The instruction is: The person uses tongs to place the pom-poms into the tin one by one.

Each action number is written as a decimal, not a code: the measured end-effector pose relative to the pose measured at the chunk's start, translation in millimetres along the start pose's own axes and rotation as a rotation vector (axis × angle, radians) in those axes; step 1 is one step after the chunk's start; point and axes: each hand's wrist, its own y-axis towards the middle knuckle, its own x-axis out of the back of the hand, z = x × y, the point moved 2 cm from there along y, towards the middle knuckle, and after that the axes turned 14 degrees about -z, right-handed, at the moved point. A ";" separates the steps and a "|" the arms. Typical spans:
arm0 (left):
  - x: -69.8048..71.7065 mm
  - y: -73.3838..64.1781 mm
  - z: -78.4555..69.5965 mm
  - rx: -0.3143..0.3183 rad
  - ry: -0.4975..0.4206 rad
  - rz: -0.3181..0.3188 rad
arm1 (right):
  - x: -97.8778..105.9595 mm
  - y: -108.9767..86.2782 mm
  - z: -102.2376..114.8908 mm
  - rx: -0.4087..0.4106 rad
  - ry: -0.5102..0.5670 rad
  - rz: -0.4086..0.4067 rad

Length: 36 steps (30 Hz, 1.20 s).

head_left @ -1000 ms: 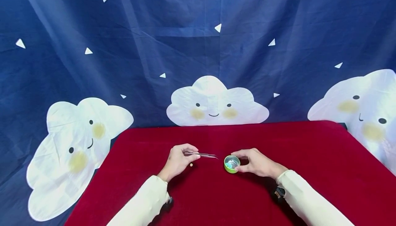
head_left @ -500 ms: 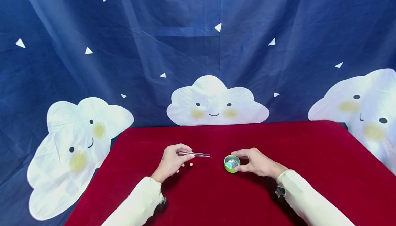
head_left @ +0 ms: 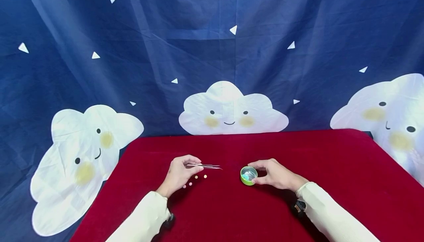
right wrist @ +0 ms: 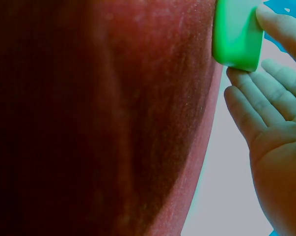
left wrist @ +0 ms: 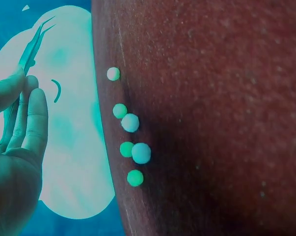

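**A left hand (head_left: 180, 173) pinches tweezers (head_left: 211, 166); a right hand (head_left: 281, 175) grips a green tin (head_left: 246, 183)**

From where I stand, the left thumb and forefinger pinch the tweezers above the table (head_left: 304, 153), the other fingers lying side by side. The two tips stand slightly apart, pointing toward the tin and the table's right edge.

The right hand holds the tin upright, about midway between the table's left and right edges, thumb on one side of the rim, fingertips on the other. A few pale blue bits (head_left: 245, 177) lie inside. Whether the tin touches the red cloth, I cannot tell.

Small balls (left wrist: 135, 178) lie on the table beside the left hand, nearer the left edge than the tin is. From the left wrist I count six; from above, four show, yellow and pink.

Beyond the far edge hangs a blue curtain (head_left: 198, 50) with smiling clouds (head_left: 232, 102).
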 end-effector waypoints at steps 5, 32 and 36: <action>5.2 -1.8 1.4 0.014 -0.002 -0.001 | 0.2 0.2 0.6 0.010 -0.002 -0.001; 26.5 -8.5 22.5 0.010 0.046 -0.033 | 0.2 -0.8 1.0 0.002 -0.007 -0.003; 29.7 -8.0 26.3 0.014 0.058 -0.044 | 0.1 -0.4 0.6 0.006 -0.007 -0.001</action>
